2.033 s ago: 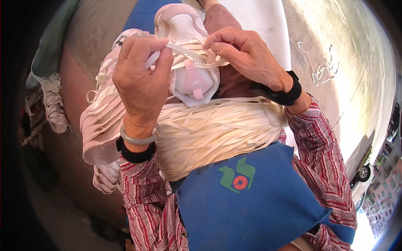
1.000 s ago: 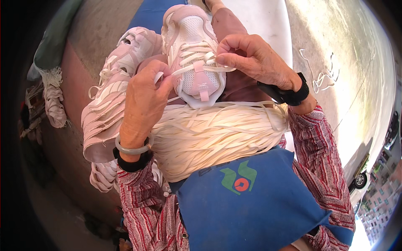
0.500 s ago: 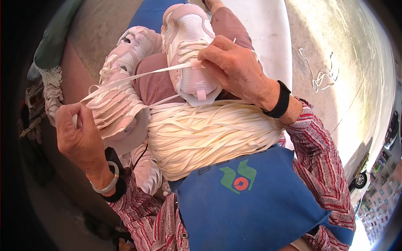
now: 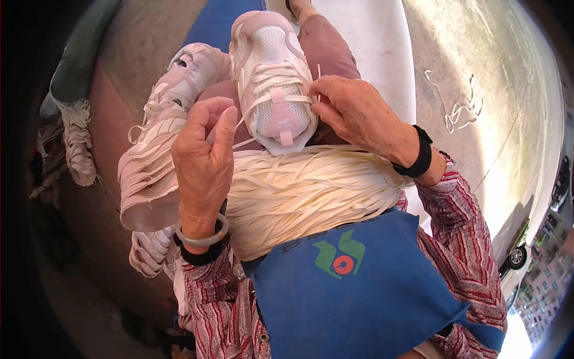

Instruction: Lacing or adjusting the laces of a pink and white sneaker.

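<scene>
A white and pink shoe upper (image 4: pixel 276 48) lies toe away from me on my lap, with a white shoelace (image 4: pixel 278 76) threaded across its front and a pink tongue with loops nearest me. On its right edge, my right hand (image 4: pixel 362 116) pinches the lace, and a lace tip sticks up above the fingers. To the left of the upper, my left hand (image 4: pixel 203 158) is raised with fingers curled. A strand of the lace runs from the upper to behind its thumb; the exact grip is partly hidden.
A thick bundle of cream laces (image 4: pixel 311 191) lies across my lap on a blue apron (image 4: pixel 353 287). Stacked shoe uppers (image 4: pixel 158 131) stand at the left. Loose laces (image 4: pixel 460 113) lie on the floor at right, and more uppers (image 4: pixel 78 143) are at the far left.
My left hand has moved right and inward, close to the upper, and the stretched lace has slackened. My right hand has shifted from above the tongue to the upper's right edge.
</scene>
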Available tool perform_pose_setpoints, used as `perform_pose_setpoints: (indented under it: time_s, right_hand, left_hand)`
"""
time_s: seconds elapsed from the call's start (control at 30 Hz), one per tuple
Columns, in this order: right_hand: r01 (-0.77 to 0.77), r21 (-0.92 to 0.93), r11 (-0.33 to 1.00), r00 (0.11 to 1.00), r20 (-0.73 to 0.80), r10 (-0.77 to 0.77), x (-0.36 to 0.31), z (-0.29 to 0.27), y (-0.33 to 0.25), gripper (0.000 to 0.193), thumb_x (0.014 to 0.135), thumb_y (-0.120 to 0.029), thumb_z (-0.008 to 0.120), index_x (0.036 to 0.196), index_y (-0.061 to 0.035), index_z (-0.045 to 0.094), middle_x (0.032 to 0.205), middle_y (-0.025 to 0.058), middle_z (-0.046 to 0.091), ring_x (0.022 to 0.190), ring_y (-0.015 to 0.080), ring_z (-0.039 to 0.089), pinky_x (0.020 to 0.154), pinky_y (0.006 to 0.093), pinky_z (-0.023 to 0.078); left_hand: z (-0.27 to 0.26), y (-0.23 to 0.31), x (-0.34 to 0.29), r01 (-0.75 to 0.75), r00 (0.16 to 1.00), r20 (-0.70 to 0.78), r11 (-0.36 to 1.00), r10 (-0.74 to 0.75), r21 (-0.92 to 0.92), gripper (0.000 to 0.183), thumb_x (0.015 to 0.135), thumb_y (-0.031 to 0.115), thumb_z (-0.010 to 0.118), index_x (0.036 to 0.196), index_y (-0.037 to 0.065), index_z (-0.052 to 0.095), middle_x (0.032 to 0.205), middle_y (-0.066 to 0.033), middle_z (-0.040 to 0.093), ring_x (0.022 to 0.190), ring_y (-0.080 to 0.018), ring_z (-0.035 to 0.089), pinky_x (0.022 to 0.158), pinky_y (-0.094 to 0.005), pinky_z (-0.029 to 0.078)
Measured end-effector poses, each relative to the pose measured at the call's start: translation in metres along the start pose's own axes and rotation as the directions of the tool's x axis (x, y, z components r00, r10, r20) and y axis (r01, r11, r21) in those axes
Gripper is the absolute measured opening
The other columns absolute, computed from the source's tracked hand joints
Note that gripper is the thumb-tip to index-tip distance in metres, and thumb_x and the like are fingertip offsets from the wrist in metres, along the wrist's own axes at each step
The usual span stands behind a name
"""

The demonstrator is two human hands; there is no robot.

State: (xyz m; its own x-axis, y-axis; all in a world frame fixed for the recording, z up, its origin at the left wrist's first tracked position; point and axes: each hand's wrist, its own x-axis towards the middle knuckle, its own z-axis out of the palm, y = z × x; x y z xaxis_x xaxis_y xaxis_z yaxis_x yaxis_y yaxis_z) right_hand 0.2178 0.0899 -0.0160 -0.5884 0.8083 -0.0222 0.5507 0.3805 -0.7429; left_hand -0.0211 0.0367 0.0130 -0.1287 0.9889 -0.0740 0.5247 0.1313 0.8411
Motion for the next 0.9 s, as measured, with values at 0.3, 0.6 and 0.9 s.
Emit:
perform_pose_setpoints:
  time_s: [0.3,0.6,0.9]
  right_hand:
    - [0.010,-0.199,0.980,0.999,-0.028,-0.016,-0.004,0.007,0.008,0.007,0.084,-0.008,0.060,0.090,-0.0036,0.063,0.080,0.0123,0.060,0.072,0.0332,0.062,0.063,0.0411,0.050]
    - [0.054,-0.422,0.905,0.994,-0.066,-0.090,0.000,-0.013,-0.001,0.013,0.075,-0.009,0.063,0.084,-0.0046,0.055,0.079,0.0097,0.056,0.066,0.0328,0.060,0.059,0.0415,0.049]
    - [0.056,-0.322,0.945,0.995,-0.061,-0.080,-0.004,-0.008,0.027,0.008,0.082,-0.005,0.061,0.090,-0.0044,0.058,0.082,0.0107,0.060,0.066,0.0331,0.059,0.060,0.0373,0.048]
  left_hand:
    - [0.024,-0.022,0.018,-0.023,0.984,0.180,0.993,0.001,0.117,0.011,0.089,0.009,0.060,0.097,0.000,0.064,0.081,-0.0172,0.067,0.072,-0.0294,0.067,0.067,-0.0377,0.053]
    - [0.020,-0.020,0.022,-0.118,0.973,0.222,0.958,0.060,0.262,0.009,0.089,0.010,0.059,0.090,0.001,0.062,0.080,-0.0173,0.066,0.071,-0.0348,0.065,0.063,-0.0424,0.050]
    - [0.020,-0.034,0.024,-0.183,0.983,0.100,0.912,0.157,0.368,0.011,0.092,0.012,0.060,0.097,0.003,0.060,0.077,-0.0159,0.064,0.068,-0.0335,0.063,0.061,-0.0425,0.049]
